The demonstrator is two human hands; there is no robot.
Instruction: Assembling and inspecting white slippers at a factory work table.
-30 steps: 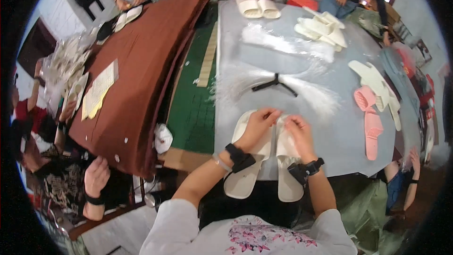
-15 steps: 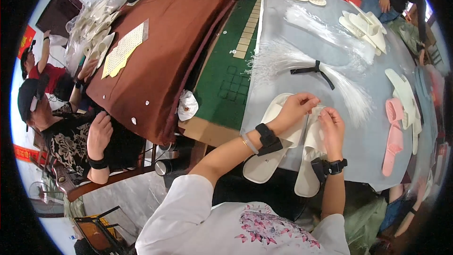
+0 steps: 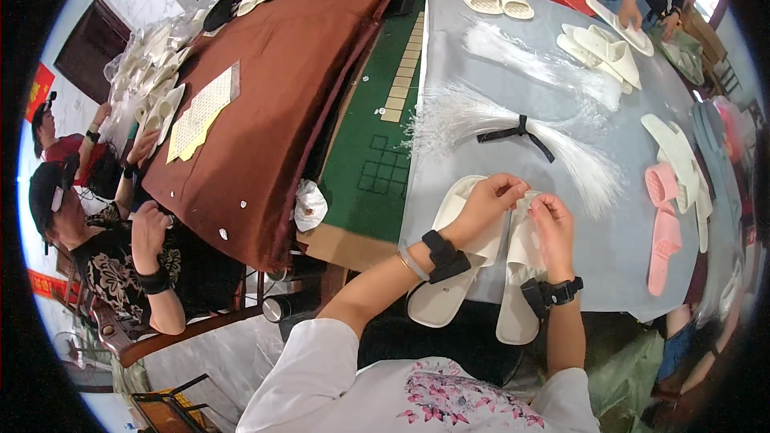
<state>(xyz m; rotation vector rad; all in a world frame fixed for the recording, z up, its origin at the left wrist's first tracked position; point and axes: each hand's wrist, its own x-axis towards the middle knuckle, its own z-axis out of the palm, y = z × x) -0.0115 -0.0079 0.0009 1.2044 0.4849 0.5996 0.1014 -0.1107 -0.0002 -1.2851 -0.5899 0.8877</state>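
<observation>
A pair of cream slippers lies in front of me at the table's near edge, heels toward me: the left slipper (image 3: 440, 299) and the right slipper (image 3: 518, 314). My left hand (image 3: 491, 200) is over the left slipper's strap, thumb and fingertips pinched together. Close beside it, my right hand (image 3: 553, 223) is over the right slipper's upper part, its fingers closed in a pinch too. Whatever the fingertips hold is too small to make out. Just beyond my hands lies a bundle of thin clear plastic strands (image 3: 577, 162), tied with a black strap (image 3: 520, 138).
A second strand bundle (image 3: 513, 52) lies farther back. Cream slippers (image 3: 605, 56) and pink slippers (image 3: 662, 232) stand along the right. Left of the green board (image 3: 377, 164) is a brown-covered table (image 3: 273, 96) with sticker sheets (image 3: 204, 112). A co-worker (image 3: 120, 248) sits at the left; others work opposite.
The view has shifted slightly. My hands keep their pinch over the slippers, close together. At the far right, another person's hand now has a cream slipper tilted up.
</observation>
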